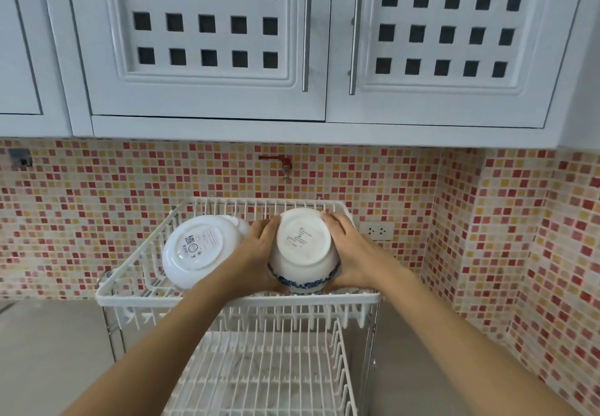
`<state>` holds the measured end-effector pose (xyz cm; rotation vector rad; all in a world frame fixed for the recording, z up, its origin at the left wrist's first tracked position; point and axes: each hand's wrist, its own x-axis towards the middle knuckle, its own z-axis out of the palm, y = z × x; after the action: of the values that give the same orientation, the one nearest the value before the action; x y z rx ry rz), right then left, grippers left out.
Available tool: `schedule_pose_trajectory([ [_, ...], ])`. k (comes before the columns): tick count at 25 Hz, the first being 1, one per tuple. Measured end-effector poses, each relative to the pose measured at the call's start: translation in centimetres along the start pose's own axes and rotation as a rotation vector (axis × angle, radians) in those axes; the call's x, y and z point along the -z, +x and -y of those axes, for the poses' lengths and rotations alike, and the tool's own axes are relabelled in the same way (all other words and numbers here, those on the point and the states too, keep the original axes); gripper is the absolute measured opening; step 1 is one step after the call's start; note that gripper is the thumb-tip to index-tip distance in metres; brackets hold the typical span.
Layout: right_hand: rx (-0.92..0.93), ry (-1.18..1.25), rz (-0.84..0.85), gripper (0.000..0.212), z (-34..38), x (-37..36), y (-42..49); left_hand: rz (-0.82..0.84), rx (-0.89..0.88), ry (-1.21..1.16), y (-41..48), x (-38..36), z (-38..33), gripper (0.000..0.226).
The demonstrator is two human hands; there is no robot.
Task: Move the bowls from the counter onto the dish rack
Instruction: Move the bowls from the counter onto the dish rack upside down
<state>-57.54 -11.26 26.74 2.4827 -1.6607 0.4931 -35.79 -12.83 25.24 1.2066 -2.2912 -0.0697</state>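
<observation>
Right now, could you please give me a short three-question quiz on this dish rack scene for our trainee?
1. True or false: both hands hold the blue-patterned bowl over the rack's upper tier.
2. Which way does the white bowl on the left face? A) upright B) base toward the camera, tipped C) flat on the lower tier
3. Fill in: the left hand and right hand grip the bowl from opposite ____.

Key: 1 true; 2 B; 3 sides.
</observation>
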Motion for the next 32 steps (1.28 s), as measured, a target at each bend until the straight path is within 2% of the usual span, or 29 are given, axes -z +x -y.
schedule_pose_trajectory([
  [9, 0.007, 0.003, -0.022, 0.129, 0.2, 0.0, -0.2, 0.039, -0.011, -0.002, -0.1, 0.0, 0.3, 0.126],
  [13, -0.059, 0.094, 0.069, 0.128, 0.0, 0.7, -1.0, 0.137, 0.062, -0.092, -0.3, 1.0, 0.0, 0.124],
  [16, -0.118, 0.214, 0.058, 0.115, 0.6, 1.6, -2.1, 0.104, 0.074, -0.078, -0.9, 2.1, -0.6, 0.104],
  [20, -0.132, 0.192, -0.089, 0.076, 4.2, 2.2, -3.9, 0.027, 0.084, -0.070, -3.2, 3.7, -2.5, 0.062],
  [22, -0.159, 0.187, -0.136, 0.067, 6.7, 1.9, -4.7, -0.006, 0.123, -0.040, -5.1, 4.5, -3.1, 0.054],
  [26, -0.227, 0.142, -0.097, 0.062, 11.3, 0.3, -6.0, 0.022, 0.150, 0.184, -9.4, 5.1, -2.2, 0.059],
  [32, -0.329, 0.014, 0.010, 0.065, 16.2, 0.3, -10.1, 0.117, 0.234, 0.302, -15.0, 8.0, -3.6, 0.062],
])
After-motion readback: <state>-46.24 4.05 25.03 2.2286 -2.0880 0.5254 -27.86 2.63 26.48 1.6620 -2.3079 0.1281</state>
